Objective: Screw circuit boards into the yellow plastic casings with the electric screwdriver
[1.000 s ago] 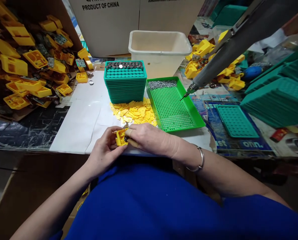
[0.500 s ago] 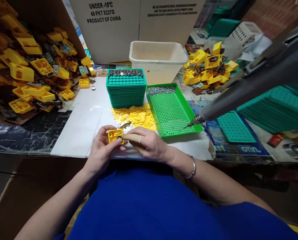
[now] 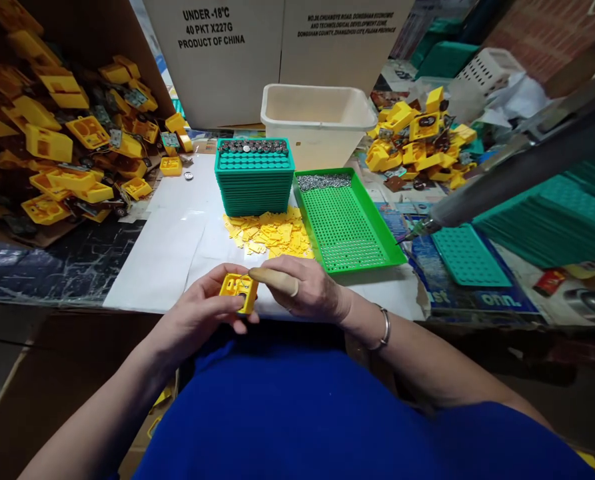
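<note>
Head view is showing a small yellow plastic box-shaped housing (image 3: 250,288) sitting at the near edge of the white paper sheet (image 3: 152,260), with its hollow side facing up. Left hand (image 3: 192,308) is pinching it between thumb and fingers. Right hand (image 3: 307,288) is bringing a tan-covered finger (image 3: 280,281) up against the housing's far right corner; can't tell if it's gripping anything.

Readable stuff: the big white cardboard carton (image 3: 217,80) at the far side is showing "UNDER -18°C", "40 PKT X227G" and "PRODUCT OF CHINA", plus an address mentioning "CHUANGYE ROAD" and "FUJIAN PROVINCE" (street number's too fuzzy). On the right, a blue printed sheet (image 3: 454,298) is showing "onn." near its edge. Loose flat yellow plastic pieces (image 3: 272,233) are lying just beyond the hands, left of a bright green perforated plastic tray (image 3: 337,213).
</note>
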